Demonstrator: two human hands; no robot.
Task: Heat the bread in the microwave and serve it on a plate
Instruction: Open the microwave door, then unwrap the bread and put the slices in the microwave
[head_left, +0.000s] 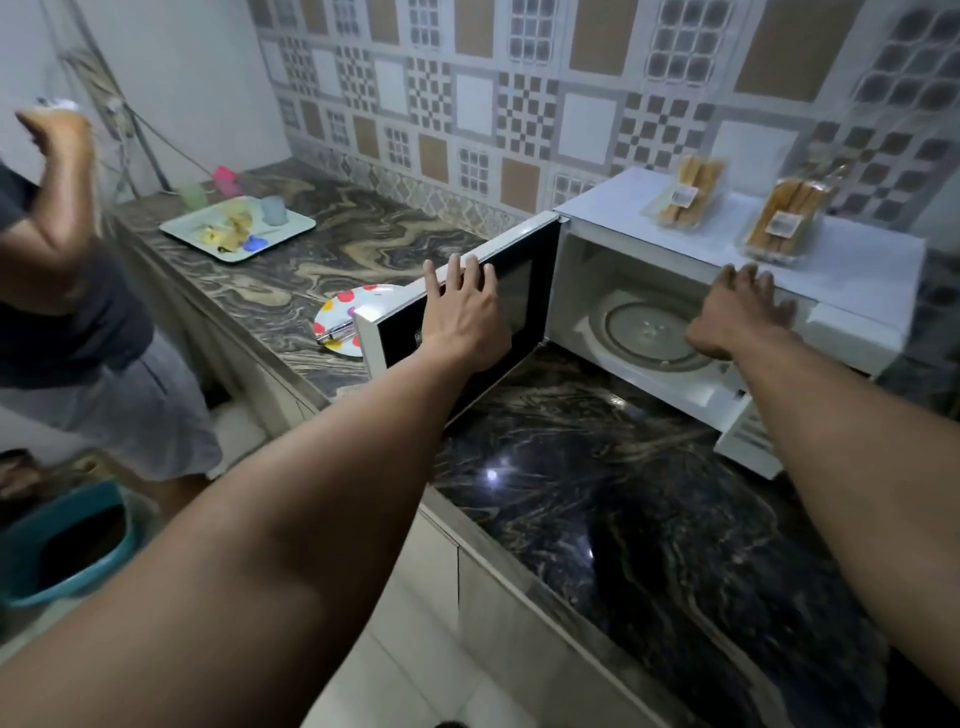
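Left grip (461, 312) touches door (522, 301) (lightly, perhaps).

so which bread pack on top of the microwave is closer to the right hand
The right-side clear plastic pack of golden bread, just beyond the right hand on the white microwave; the other pack lies farther left.

White microwave (852, 270) w/ black door (462, 332) – marbled dark counter (597, 493), polka-dot plate (340, 306).
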